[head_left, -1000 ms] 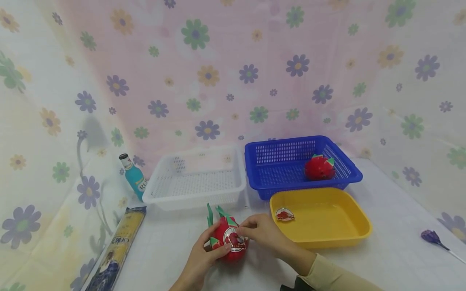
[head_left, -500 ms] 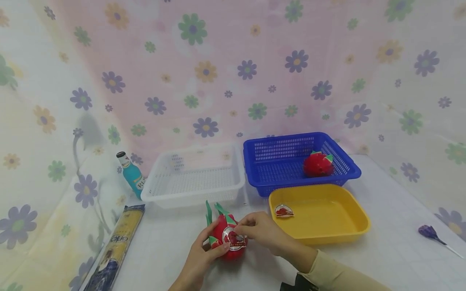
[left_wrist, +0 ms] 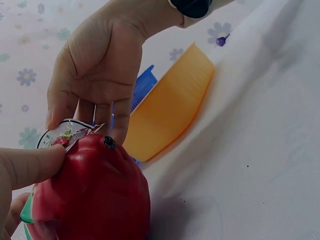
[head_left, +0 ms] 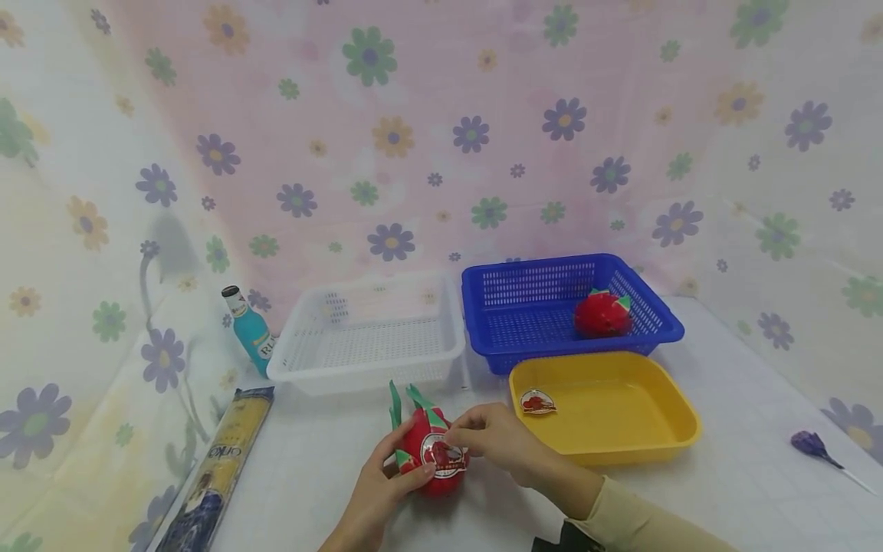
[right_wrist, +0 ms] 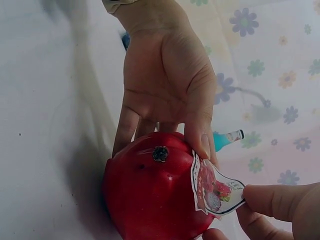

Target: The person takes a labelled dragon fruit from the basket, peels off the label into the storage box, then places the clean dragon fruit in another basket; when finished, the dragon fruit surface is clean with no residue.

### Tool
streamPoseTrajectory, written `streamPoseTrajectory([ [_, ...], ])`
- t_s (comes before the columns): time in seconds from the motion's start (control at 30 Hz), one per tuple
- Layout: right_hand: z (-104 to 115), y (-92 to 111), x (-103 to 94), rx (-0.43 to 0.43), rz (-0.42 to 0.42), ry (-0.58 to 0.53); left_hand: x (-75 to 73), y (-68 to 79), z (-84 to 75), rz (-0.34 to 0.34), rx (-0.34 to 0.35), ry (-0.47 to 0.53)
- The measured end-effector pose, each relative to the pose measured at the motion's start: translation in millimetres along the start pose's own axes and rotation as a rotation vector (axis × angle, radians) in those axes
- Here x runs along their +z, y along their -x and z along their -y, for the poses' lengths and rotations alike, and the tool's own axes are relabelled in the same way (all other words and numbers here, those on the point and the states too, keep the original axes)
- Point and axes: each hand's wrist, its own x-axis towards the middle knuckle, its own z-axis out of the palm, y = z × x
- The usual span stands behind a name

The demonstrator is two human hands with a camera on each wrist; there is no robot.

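A red dragon fruit (head_left: 441, 486) with green leaf tips stands on the white table in front of me. My left hand (head_left: 378, 483) grips it from the left side, its thumb lying on a round label sticker (head_left: 434, 448) on the fruit. At the upper right of that sticker, my right hand (head_left: 495, 441) pinches the edge between thumb and finger. The right wrist view shows the sticker (right_wrist: 220, 192) bent outward, its pinched side standing off the skin of the dragon fruit (right_wrist: 150, 195). In the left wrist view, the dragon fruit (left_wrist: 95, 195) hides part of the left fingers.
A yellow tray (head_left: 614, 452) with another label sticker (head_left: 536, 402) stands to the right. Behind are a white basket (head_left: 366, 379) and a blue basket (head_left: 503, 360) holding a second dragon fruit (head_left: 602, 314). A blue bottle (head_left: 251, 333), a pasta packet (head_left: 221, 468) and a purple lollipop (head_left: 814, 445) lie around.
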Motion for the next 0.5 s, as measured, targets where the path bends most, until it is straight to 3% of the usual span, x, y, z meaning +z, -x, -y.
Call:
streamPoseTrajectory([
  [0.27,4.1,1.2,-1.3,0.036,0.035,0.001,0.4,-1.1,-0.6,-0.015,-0.016,-0.004],
  [0.5,6.4,4.2,-3.9,0.062,0.095,-0.077,1.1,0.0,-1.2,-0.023,-0.014,-0.011],
])
